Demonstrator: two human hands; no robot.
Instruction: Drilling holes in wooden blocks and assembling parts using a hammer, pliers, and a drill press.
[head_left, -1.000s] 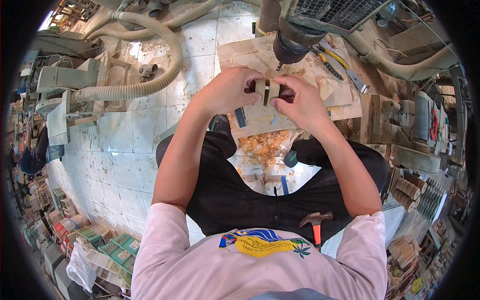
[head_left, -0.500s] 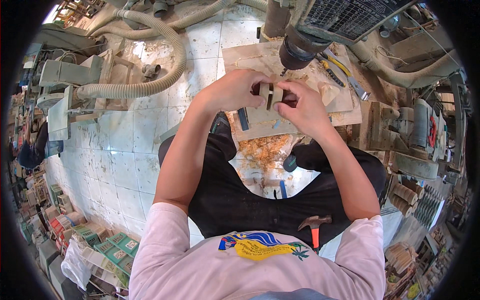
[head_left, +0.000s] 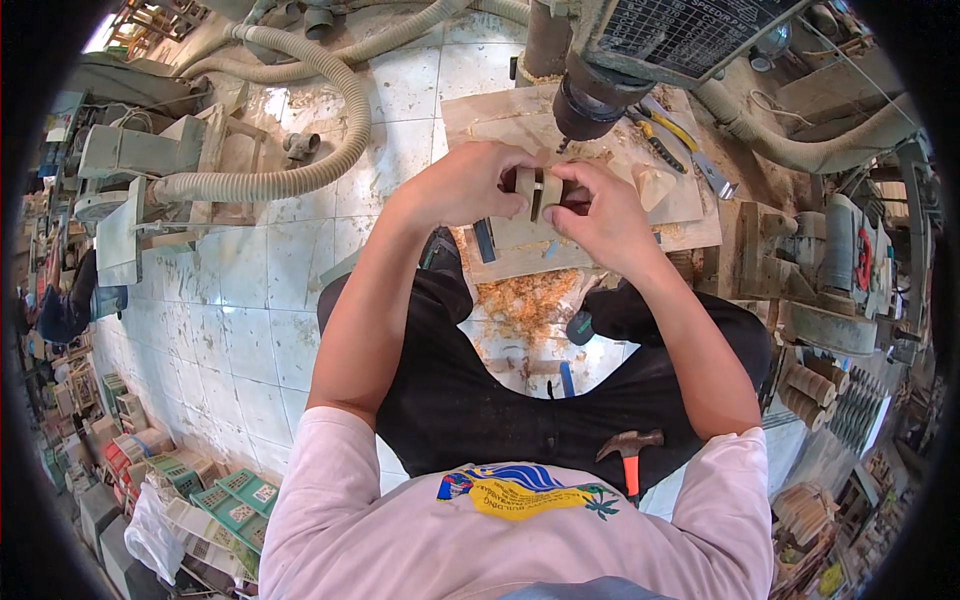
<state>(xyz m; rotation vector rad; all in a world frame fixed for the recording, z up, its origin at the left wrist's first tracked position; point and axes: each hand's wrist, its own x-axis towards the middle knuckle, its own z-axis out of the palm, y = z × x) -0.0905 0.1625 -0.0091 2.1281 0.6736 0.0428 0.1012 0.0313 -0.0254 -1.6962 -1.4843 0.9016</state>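
Note:
Over the drill press's wooden table board, both my hands are closed on a pair of small wooden blocks. The left wooden block is pinched by the thumb and fingers of my left hand. Gripping the right wooden block is my right hand. A narrow gap parts the blocks, with a short pale piece bridging it; I cannot tell whether it is a dowel. Just beyond my fingertips hangs the drill press chuck with its bit. My fingers partly cover the blocks.
Yellow-handled pliers lie on the board at the right, beside a tool with a flat metal end. A claw hammer rests on my lap. Wood shavings litter the floor below. A ribbed hose curves at the left.
Almost nothing differs. The view has shifted very slightly, and both hands hold the blocks in nearly the same place.

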